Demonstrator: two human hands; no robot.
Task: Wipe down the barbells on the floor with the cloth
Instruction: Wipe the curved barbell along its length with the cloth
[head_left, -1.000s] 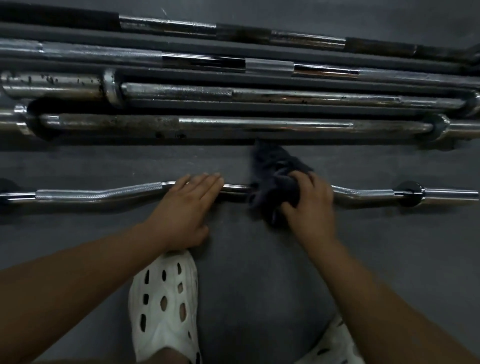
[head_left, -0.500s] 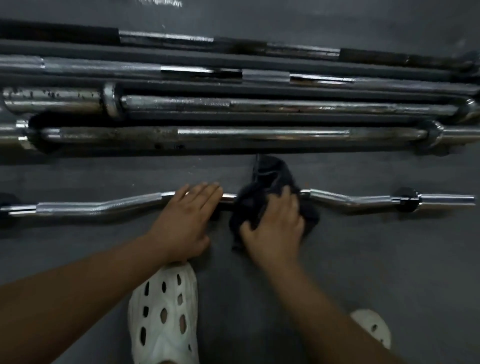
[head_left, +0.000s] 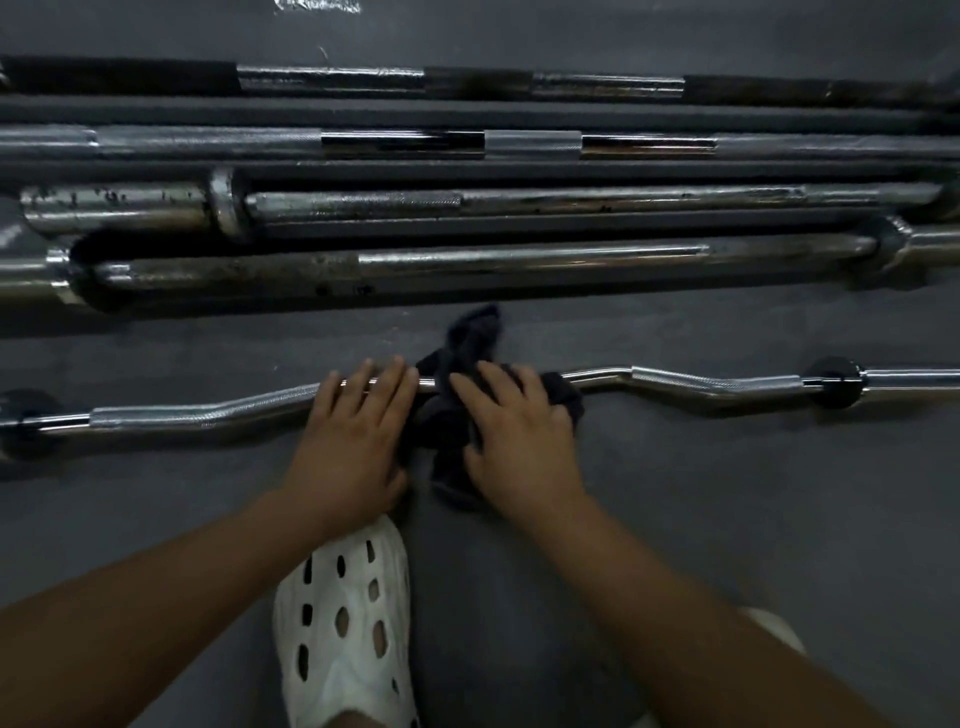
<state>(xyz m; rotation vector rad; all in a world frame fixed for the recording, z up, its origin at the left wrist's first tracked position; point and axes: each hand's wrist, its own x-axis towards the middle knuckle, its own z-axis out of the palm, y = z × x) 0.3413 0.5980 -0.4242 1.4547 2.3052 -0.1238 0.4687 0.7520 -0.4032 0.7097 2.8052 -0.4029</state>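
A chrome curl bar (head_left: 696, 383) with wavy bends lies across the dark floor, nearest to me. My left hand (head_left: 353, 441) rests flat on its middle with the fingers laid over the shaft. Just to the right, my right hand (head_left: 514, 441) presses a dark bunched cloth (head_left: 462, 358) onto the same bar, and the cloth wraps over the shaft there. Beyond lie several straight barbells in parallel rows, the closest one (head_left: 519, 260) chrome with rusty patches.
My white perforated clog (head_left: 343, 629) stands on the floor just below my left hand, and the toe of the other clog (head_left: 774, 629) shows at the lower right. Black collars (head_left: 834, 387) sit near each end of the curl bar. Grey rubber floor (head_left: 727, 519) surrounds everything.
My right hand has slid the cloth leftward along the curl bar until it is next to my left hand. The left hand has stayed in place.
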